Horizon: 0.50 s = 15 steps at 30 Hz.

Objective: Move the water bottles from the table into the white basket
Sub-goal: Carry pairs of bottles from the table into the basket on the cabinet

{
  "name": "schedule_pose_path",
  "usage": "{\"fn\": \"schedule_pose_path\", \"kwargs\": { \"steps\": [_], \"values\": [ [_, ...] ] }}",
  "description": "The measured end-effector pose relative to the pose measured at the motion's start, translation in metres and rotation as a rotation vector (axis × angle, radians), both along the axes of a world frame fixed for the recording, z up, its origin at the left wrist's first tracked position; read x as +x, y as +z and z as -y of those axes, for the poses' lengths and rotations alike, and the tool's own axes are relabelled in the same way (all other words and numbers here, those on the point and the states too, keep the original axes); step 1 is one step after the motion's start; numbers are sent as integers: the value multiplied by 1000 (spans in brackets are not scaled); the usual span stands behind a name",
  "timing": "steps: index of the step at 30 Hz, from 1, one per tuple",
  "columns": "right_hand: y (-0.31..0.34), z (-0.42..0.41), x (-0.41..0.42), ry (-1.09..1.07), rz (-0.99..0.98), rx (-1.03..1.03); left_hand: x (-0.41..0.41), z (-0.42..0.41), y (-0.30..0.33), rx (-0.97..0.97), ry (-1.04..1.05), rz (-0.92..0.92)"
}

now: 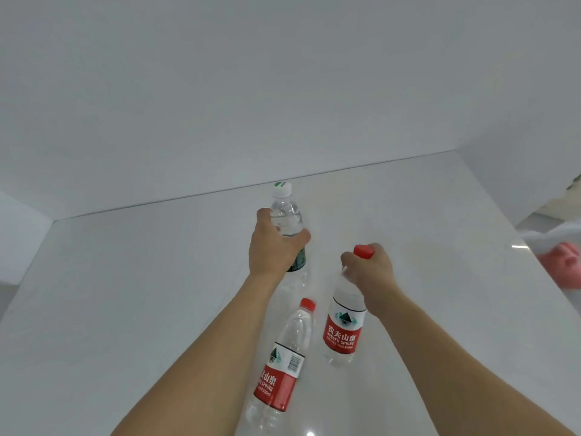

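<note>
Three clear water bottles stand on the white table (125,294). My left hand (273,243) is wrapped around the body of the far bottle with a white cap and green label (286,212). My right hand (369,269) grips the neck of a red-capped, red-labelled bottle (342,328), just under its cap. A second red-labelled bottle (283,366) stands nearest me between my forearms, untouched. The white basket is not in view.
White walls close off the table at the back and on both sides. At the right edge lies a pink object (562,262) with something white (540,237) beside it, past the table's corner.
</note>
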State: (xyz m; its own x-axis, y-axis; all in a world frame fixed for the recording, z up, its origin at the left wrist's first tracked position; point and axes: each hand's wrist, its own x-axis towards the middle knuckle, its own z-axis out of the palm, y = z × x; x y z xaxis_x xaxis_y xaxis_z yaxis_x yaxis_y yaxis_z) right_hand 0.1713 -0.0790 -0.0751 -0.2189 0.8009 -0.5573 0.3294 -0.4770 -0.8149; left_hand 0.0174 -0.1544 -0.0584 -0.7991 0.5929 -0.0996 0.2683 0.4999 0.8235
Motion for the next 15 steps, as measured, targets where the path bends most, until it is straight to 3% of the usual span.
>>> {"fn": "schedule_pose_path", "kwargs": {
  "steps": [6,15],
  "values": [
    [127,15,19,43,-165,343,37,51,107,266,76,35],
    [255,106,35,224,-350,642,85,174,225,354,81,-3]
  ]
}}
